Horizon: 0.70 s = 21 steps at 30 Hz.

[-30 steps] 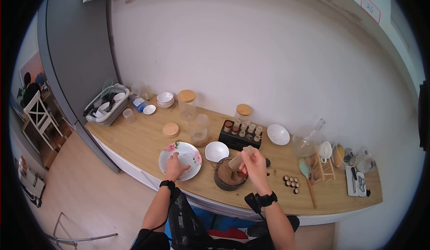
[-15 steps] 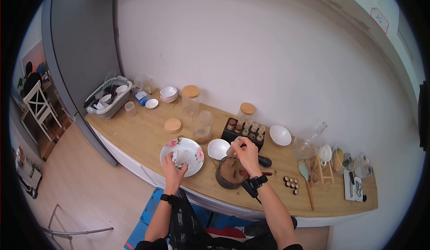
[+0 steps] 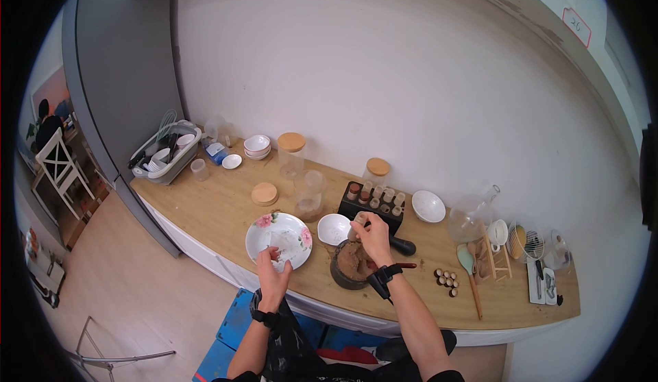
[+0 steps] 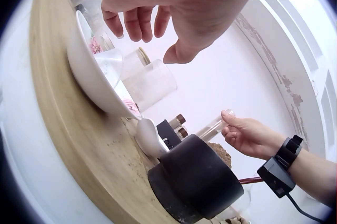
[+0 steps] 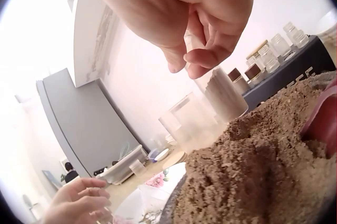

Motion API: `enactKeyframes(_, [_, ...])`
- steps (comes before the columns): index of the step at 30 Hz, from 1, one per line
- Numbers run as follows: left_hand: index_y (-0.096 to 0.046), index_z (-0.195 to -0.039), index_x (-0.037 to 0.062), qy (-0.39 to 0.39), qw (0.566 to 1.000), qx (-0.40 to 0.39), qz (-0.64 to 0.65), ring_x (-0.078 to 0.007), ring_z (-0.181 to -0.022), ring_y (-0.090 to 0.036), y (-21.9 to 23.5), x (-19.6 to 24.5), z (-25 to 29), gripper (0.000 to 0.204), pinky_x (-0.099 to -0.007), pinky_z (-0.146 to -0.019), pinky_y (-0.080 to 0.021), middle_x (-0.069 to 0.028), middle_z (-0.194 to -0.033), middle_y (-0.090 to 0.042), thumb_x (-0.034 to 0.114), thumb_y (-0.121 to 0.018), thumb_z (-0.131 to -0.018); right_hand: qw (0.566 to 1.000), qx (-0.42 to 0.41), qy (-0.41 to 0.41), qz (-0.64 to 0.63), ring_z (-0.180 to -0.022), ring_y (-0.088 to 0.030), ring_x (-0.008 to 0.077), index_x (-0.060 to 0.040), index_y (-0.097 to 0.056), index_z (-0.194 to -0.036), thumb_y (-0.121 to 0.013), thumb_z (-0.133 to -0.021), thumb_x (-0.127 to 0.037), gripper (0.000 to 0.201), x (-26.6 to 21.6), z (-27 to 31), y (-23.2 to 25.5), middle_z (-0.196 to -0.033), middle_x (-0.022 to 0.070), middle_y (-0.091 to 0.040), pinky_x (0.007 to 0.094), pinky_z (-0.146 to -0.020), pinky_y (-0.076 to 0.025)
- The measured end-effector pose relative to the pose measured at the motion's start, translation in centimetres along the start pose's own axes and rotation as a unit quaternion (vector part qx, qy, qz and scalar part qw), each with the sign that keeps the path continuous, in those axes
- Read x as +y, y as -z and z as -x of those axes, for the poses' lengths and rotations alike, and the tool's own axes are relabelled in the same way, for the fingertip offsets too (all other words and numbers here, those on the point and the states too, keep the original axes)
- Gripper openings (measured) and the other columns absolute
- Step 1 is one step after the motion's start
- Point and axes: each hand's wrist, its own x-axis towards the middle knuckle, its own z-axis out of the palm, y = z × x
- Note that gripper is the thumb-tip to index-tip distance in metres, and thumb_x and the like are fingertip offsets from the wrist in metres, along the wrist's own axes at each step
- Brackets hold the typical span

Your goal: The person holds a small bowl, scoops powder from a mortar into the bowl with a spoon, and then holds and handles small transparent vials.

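Change: left hand (image 3: 274,267) has drawn back from the middle of the floral plate (image 3: 259,243) to its near rim.
Left hand: fingers loosely curled, holding nothing.
Right hand (image 3: 373,237): pinches a clear tube (image 4: 211,127) over the black bowl (image 4: 196,183) of brown powder (image 5: 253,182).
Handling: tube likely light, slippery, fragile; hold mid-barrel.
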Motion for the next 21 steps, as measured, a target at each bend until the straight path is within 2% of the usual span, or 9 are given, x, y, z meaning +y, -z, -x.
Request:
enactKeyframes(2, [-0.052, -0.108, 0.0022, -0.007, 1.0, -0.002, -0.008, -0.0273, -0.089, -0.054, -0.2, -0.2, 0.5, 0.043, -0.0379, -0.082, -0.044, -0.0132, -0.093, -0.054, 0.006, -0.071, -0.069, 0.999, -0.031, -0.017, 0.009, -0.07, -0.066, 0.023, 0.003, -0.061, -0.104, -0.072, -0.083, -0.019, 0.033, 0.0, 0.1, 0.1, -0.095, 0.015, -0.063, 0.034, -0.064, -0.051])
enactKeyframes(3, [-0.053, -0.108, 0.0025, -0.016, 1.0, -0.002, -0.015, -0.0272, -0.088, -0.054, -0.3, -0.2, 0.4, 0.042, -0.0377, -0.081, -0.044, -0.0129, -0.092, -0.055, 0.006, -0.07, -0.07, 0.999, -0.029, -0.016, 0.009, -0.07, -0.066, 0.023, 0.003, -0.061, -0.104, -0.072, -0.083, -0.019, 0.033, 0.4, -0.1, 0.0, -0.095, 0.015, -0.063, 0.034, -0.064, -0.051])
enactKeyframes(5, [-0.053, -0.107, 0.0027, -0.017, 1.0, 0.001, -0.011, -0.0271, -0.087, -0.055, -0.6, -0.1, 0.5, 0.041, -0.0379, -0.081, -0.044, -0.0125, -0.091, -0.056, 0.006, -0.07, -0.07, 0.998, -0.004, 0.027, 0.051, -0.083, -0.064, 0.0308, 0.002, -0.061, -0.105, -0.071, -0.083, -0.025, 0.036, 1.4, -0.2, -0.5, -0.095, 0.0176, -0.062, 0.0393, -0.073, -0.05])
enactKeyframes(8, [-0.055, -0.105, 0.0031, -0.023, 1.0, 0.001, -0.009, -0.027, -0.086, -0.055, -0.7, 0.4, 0.6, 0.038, -0.038, -0.08, -0.044, -0.012, -0.088, -0.056, 0.006, -0.07, -0.07, 0.998, -0.015, 0.004, 0.056, -0.091, -0.06, 0.036, 0.0007, -0.061, -0.104, -0.071, -0.082, -0.029, 0.038, 1.4, -0.5, -0.3, -0.095, 0.0194, -0.062, 0.0429, -0.079, -0.047])
enactKeyframes(9, [-0.055, -0.104, 0.0033, -0.025, 1.0, 0.001, -0.01, -0.0269, -0.085, -0.055, -0.6, 0.5, 0.6, 0.038, -0.0379, -0.08, -0.045, -0.0118, -0.087, -0.056, 0.006, -0.07, -0.07, 0.998, -0.015, 0.004, 0.055, -0.091, -0.06, 0.036, 0.0007, -0.061, -0.104, -0.071, -0.082, -0.029, 0.038, 1.1, -0.7, -0.2, -0.095, 0.0194, -0.062, 0.0429, -0.079, -0.047])
enactKeyframes(11, [-0.055, -0.104, 0.0033, -0.024, 1.0, 0.0, -0.008, -0.0268, -0.085, -0.055, -0.7, 0.2, 0.5, 0.037, -0.0379, -0.08, -0.045, -0.0116, -0.087, -0.056, 0.006, -0.069, -0.07, 0.998, 0.042, 0.021, 0.032, -0.087, -0.061, 0.0353, 0.0001, -0.061, -0.103, -0.071, -0.082, -0.028, 0.036, 1.1, -1.0, -0.3, -0.093, 0.0191, -0.062, 0.0424, -0.077, -0.048])
enactKeyframes(14, [-0.055, -0.104, 0.0033, -0.02, 1.0, -0.005, -0.007, -0.0263, -0.084, -0.055, -0.7, 0.4, 0.8, 0.037, -0.0376, -0.079, -0.044, -0.0113, -0.087, -0.056, 0.005, -0.069, -0.07, 0.997, -0.012, -0.001, 0.075, -0.087, -0.06, 0.0354, 0.0007, -0.061, -0.102, -0.071, -0.082, -0.027, 0.035, 1.5, -0.9, -0.6, -0.092, 0.0193, -0.061, 0.0421, -0.077, -0.047])
enactKeyframes(17, [-0.055, -0.104, 0.0033, -0.027, 1.0, -0.002, -0.014, -0.0257, -0.084, -0.055, -0.7, 0.4, 0.5, 0.036, -0.0372, -0.079, -0.044, -0.0108, -0.086, -0.056, 0.005, -0.068, -0.071, 0.999, 0.027, -0.014, 0.035, -0.087, -0.06, 0.0352, 0.0008, -0.061, -0.102, -0.07, -0.083, -0.026, 0.034, 1.0, -1.0, -0.6, -0.091, 0.0193, -0.061, 0.0419, -0.077, -0.047])
enactKeyframes(21, [-0.056, -0.103, 0.0029, -0.026, 1.0, -0.007, -0.007, -0.0251, -0.082, -0.055, -0.6, 0.7, 0.6, 0.034, -0.0365, -0.078, -0.045, -0.0105, -0.086, -0.055, 0.004, -0.067, -0.072, 0.999, -0.003, -0.012, 0.032, -0.086, -0.06, 0.035, 0.0013, -0.061, -0.102, -0.07, -0.083, -0.025, 0.034, 2.0, -1.0, -1.1, -0.09, 0.0187, -0.061, 0.0413, -0.076, -0.047])
